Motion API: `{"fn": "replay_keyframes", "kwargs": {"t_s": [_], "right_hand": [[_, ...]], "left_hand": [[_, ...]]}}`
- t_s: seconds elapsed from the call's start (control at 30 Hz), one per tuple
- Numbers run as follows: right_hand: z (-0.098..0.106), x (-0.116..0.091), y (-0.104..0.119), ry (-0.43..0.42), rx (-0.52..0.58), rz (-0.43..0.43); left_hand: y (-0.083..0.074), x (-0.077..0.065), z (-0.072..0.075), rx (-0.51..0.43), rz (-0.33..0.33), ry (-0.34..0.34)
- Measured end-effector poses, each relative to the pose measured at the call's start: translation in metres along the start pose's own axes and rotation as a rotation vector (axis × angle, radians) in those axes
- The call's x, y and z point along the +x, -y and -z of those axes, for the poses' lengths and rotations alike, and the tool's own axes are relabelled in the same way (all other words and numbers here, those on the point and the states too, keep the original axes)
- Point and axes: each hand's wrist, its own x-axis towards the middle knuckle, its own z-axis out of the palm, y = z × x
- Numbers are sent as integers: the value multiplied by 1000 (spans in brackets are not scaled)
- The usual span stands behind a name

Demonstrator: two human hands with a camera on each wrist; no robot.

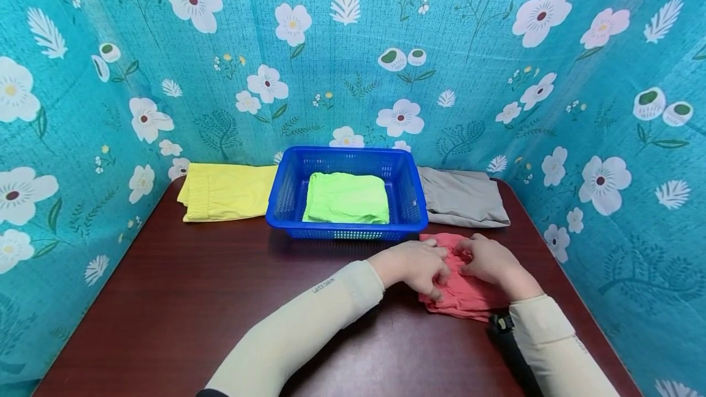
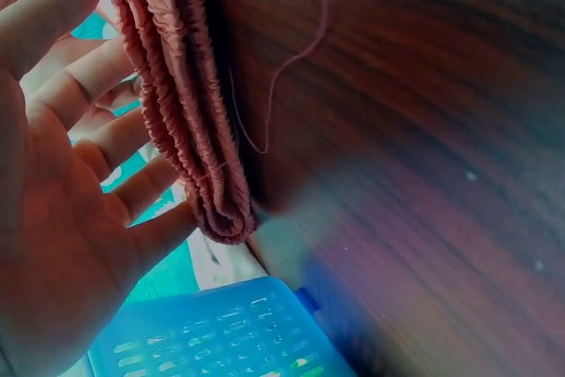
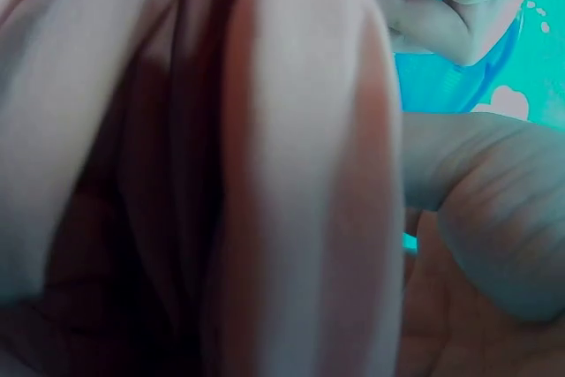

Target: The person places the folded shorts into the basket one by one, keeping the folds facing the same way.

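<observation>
A folded red garment lies on the right side of the table, and both hands are on it. In the head view my left hand rests on its left part with the fingers spread. The left wrist view shows those fingers extended along the gathered elastic waistband. My right hand touches the garment's upper right, fingers loosely bent. Seen from the right wrist, a fold of the cloth stands close to the camera and hides most of the right fingers; the thumb shows beside it.
Behind the hands stands a blue perforated basket holding a folded green garment. A folded yellow garment lies to its left, a grey one to its right. A floral curtain encloses the brown table.
</observation>
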Motion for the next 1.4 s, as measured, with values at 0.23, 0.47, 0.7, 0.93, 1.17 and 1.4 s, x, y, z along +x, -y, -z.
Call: {"fn": "replay_keyframes", "kwargs": {"t_s": [0.23,0.47,0.7,0.93,1.17,1.4], "right_hand": [[-1,-2,9,1,-8,8],[-2,-2,21,19,-11,8],[-3,-3,30,22,-8,-8],[-6,-3,38,26,-6,-20],[-8,-4,46,16,-12,-15],[-9,-5,51,26,-10,-29]], "left_hand": [[-1,-10,2,0,-5,11],[1,-18,-1,-9,-15,10],[3,-26,-2,-29,-16,9],[4,-34,-3,-21,-3,0],[6,-38,-5,-8,5,3],[5,-44,-4,-48,5,20]]}}
